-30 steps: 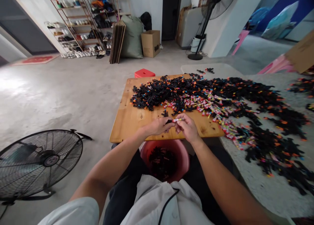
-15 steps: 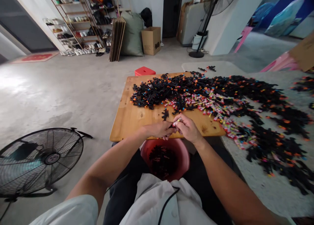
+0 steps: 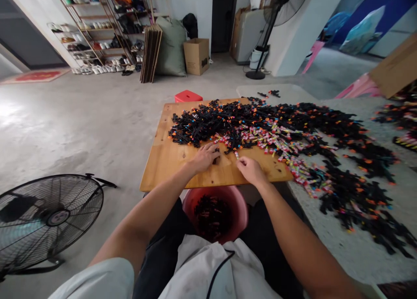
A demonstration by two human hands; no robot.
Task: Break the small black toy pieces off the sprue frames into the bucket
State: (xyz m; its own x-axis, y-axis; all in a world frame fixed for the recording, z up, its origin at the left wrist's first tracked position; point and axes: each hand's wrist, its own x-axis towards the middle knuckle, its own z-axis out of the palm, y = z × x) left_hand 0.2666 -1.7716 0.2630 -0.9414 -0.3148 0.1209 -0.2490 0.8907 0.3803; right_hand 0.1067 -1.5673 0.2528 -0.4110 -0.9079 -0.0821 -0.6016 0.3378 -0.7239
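- Hands at mid-frame: my left hand (image 3: 205, 156) lies palm down on the board (image 3: 169, 164), fingers spread and loose over a small black part (image 3: 216, 159) at the near edge of the pile (image 3: 247, 123); I cannot tell whether the fingers grip it.
- My right hand (image 3: 250, 168) rests just right of the left, the two apart, its fingertips pinching a small light tube (image 3: 236, 154) at the pile's edge.
- Pile: black parts with orange, pink and yellow bits run from the board's far half across to the grey table (image 3: 352, 251) at the right of the frame, thinning toward the lower right.
- Below the hands, at the board's near edge, a red bucket (image 3: 241, 203) sits between my knees, dark parts heaped inside.
- Lower left: a floor fan (image 3: 48, 218) on bare concrete.
- Just behind the board's far left corner, a red stool (image 3: 187, 96).
- Top of the frame: a shoe rack (image 3: 97, 34) at upper left, a cardboard box (image 3: 196, 55) at centre, a standing fan (image 3: 276, 12) to its right.
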